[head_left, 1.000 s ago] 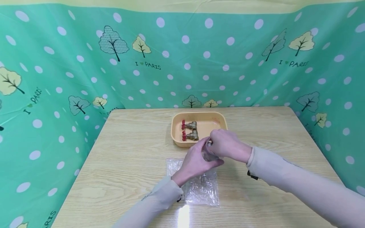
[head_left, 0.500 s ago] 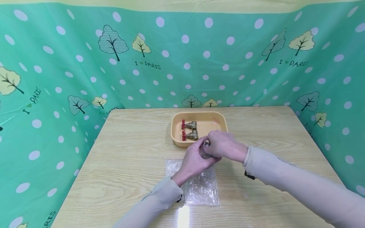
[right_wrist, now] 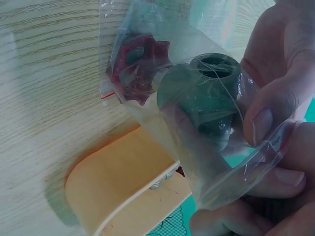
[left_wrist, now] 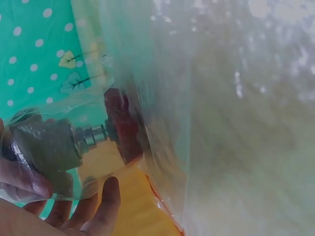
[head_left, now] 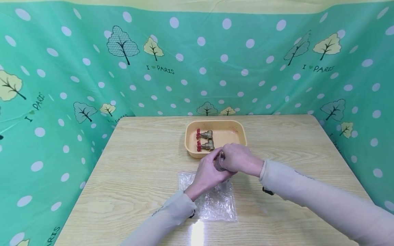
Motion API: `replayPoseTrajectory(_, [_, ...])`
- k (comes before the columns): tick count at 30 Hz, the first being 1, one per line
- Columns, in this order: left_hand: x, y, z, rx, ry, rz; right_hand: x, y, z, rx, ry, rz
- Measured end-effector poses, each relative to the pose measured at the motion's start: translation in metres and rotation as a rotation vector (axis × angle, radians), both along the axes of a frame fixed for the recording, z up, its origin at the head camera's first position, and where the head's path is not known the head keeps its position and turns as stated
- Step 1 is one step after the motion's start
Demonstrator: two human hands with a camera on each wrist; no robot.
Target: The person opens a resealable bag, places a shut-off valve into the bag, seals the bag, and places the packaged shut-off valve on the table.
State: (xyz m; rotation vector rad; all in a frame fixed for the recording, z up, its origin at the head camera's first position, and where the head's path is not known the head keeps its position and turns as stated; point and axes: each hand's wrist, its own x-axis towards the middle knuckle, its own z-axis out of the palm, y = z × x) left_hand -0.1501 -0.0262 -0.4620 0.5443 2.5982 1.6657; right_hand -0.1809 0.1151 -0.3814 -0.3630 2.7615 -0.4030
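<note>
Inside clear bag, valve (partly hidden)

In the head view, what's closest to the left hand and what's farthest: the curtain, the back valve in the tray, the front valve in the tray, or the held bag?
From the left hand:
1. Held bag: touching it.
2. Front valve: in the tray, nearer side.
3. Back valve: behind the front one.
4. Curtain: behind the table.

Green dotted, tree-printed cloth is hanging far, left and right, yellow band topping it; wood-grain table is standing below, glare shining near.
</note>
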Motion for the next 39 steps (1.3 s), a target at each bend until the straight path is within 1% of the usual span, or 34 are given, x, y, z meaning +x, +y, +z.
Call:
replayPoseTrajectory(4, [0.0,0.0,-0.001,-0.008,0.002,0.007,0.0,0.0,-0.001,-0.003,0.015,0.005])
replayPoseTrajectory(6, [0.0,0.0,-0.001,-0.01,0.004,0.006,0.0,0.001,-0.001,-0.009,0.007,0.016])
replayPoseTrajectory(10, [0.001,-0.001,0.0,0.001,-0.002,-0.018,0.001,0.006,0.006,-0.059,-0.049,0.052])
replayPoseTrajectory(12, [0.001,-0.002,0.001,0.017,-0.017,-0.046,0.003,0.009,0.013,-0.096,-0.07,0.065])
replayPoseTrajectory(14, [0.0,-0.005,0.003,0.03,-0.049,-0.077,0.005,0.012,0.021,-0.13,-0.069,0.07])
replayPoseTrajectory(18, [-0.005,-0.012,0.007,0.035,-0.11,-0.151,0.013,0.021,0.035,-0.192,0.005,0.092])
replayPoseTrajectory(21, [-0.01,-0.018,0.009,0.037,-0.126,-0.216,0.022,0.03,0.043,-0.219,0.037,0.122])
replayPoseTrajectory(24, [-0.014,-0.023,0.011,0.092,-0.152,-0.29,0.033,0.038,0.046,-0.231,-0.014,0.135])
replayPoseTrajectory(25, [-0.015,-0.023,0.012,0.124,-0.176,-0.312,0.036,0.04,0.046,-0.234,-0.033,0.138])
replayPoseTrajectory(27, [-0.017,-0.023,0.013,0.182,-0.224,-0.334,0.043,0.044,0.042,-0.244,-0.044,0.149])
replayPoseTrajectory(29, [-0.019,-0.023,0.015,0.228,-0.265,-0.326,0.046,0.045,0.036,-0.253,-0.013,0.176])
replayPoseTrajectory(31, [-0.021,-0.021,0.014,0.254,-0.273,-0.299,0.047,0.046,0.029,-0.259,0.053,0.211])
replayPoseTrajectory(34, [-0.024,-0.018,0.013,0.273,-0.246,-0.248,0.047,0.047,0.021,-0.266,0.143,0.252])
replayPoseTrajectory(37, [-0.025,-0.014,0.011,0.3,-0.222,-0.203,0.049,0.047,0.017,-0.277,0.181,0.263])
replayPoseTrajectory(39, [-0.025,-0.012,0.01,0.321,-0.214,-0.186,0.051,0.047,0.016,-0.288,0.185,0.258])
